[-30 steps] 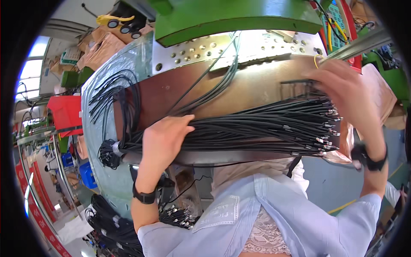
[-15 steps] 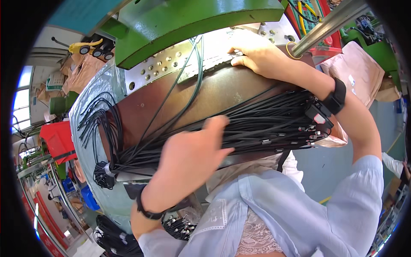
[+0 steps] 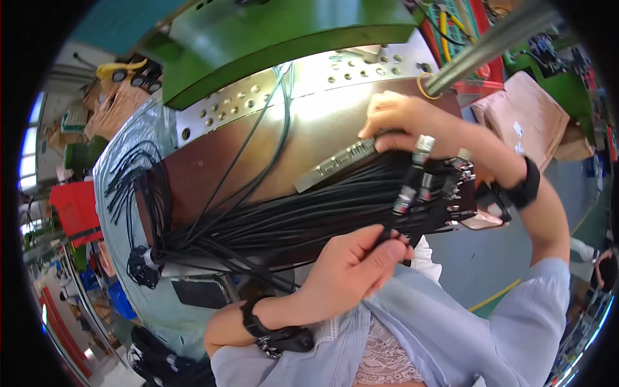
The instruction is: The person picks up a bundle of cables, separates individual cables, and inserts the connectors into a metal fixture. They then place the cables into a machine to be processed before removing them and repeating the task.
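My left hand (image 3: 354, 267) is closed in a pinch round several black cables at the near edge of the bench. Their silvery metal connectors (image 3: 403, 201) stick up beyond the fingers, slightly blurred. My right hand (image 3: 412, 126) grips one end of a long, narrow metal mould bar (image 3: 335, 166) with small cavities along its top. The bar lies slanted on the brown metal plate (image 3: 219, 161), beside a thick bundle of black cables (image 3: 277, 213). That bundle runs across the bench, with bare connector ends at the right.
A green machine body (image 3: 290, 51) overhangs the far side, above a drilled steel plate (image 3: 213, 109). Two thin cables (image 3: 284, 109) hang from under it. A metal post (image 3: 490, 55) slants in at the upper right. A dark phone-like slab (image 3: 200, 291) lies at the near left.
My right hand has drawn the mould bar from under the green machine toward me. My left hand has moved right and closed on cables from the bundle, lifting their connector ends.
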`<state>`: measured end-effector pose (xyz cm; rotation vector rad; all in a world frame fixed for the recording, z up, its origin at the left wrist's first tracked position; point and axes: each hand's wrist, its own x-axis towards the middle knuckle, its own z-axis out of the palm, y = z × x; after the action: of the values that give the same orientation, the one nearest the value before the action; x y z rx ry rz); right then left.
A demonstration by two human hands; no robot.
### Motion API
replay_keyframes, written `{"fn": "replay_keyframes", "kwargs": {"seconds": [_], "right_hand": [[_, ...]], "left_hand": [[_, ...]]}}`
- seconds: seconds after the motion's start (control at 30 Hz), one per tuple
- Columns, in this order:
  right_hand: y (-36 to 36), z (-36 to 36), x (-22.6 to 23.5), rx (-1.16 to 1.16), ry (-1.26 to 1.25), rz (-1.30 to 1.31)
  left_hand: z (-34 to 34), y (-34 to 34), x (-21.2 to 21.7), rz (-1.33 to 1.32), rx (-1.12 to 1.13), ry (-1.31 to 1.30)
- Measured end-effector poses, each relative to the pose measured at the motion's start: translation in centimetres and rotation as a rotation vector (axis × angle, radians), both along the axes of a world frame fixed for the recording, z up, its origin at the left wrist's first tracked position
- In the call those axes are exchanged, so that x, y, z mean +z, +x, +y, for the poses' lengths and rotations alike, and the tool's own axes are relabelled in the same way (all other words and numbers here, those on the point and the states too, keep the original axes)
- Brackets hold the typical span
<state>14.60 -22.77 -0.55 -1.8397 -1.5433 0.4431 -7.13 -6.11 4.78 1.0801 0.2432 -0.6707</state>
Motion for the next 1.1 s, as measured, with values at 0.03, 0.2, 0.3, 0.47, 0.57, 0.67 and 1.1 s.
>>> {"fn": "replay_keyframes", "kwargs": {"seconds": [0.03,0.2,0.3,0.47,0.57,0.67,1.1], "right_hand": [[-1.3,0.1,0.8,-0.056,-0.033,-0.101],[-6.4,0.2,3.2,-0.487,0.379,-0.553],[-7.2,0.8,2.0,-0.366,0.143,-0.685],[-8.3,2.2,0.6,-0.257,0.331,-0.746],[-9.0,3.4,1.1,-0.095,0.314,-0.753],[-9.2,4.7,1.6,-0.422,0.238,-0.666],[-9.8,6.3,-0.9,-0.422,0.145,-0.166]], "left_hand": [[0.2,-0.6,-0.9,0.011,0.09,-0.002],[0.5,-1.6,-3.9,0.037,0.36,0.011],[0.7,-1.7,-3.8,0.024,0.307,0.01],[1.3,-1.3,-3.2,0.234,0.477,-0.141],[2.0,-1.1,-3.1,0.139,0.528,-0.261],[2.7,-1.3,-2.9,0.175,0.258,-0.194],[3.4,-2.5,-3.0,0.126,0.511,-0.219]]}}
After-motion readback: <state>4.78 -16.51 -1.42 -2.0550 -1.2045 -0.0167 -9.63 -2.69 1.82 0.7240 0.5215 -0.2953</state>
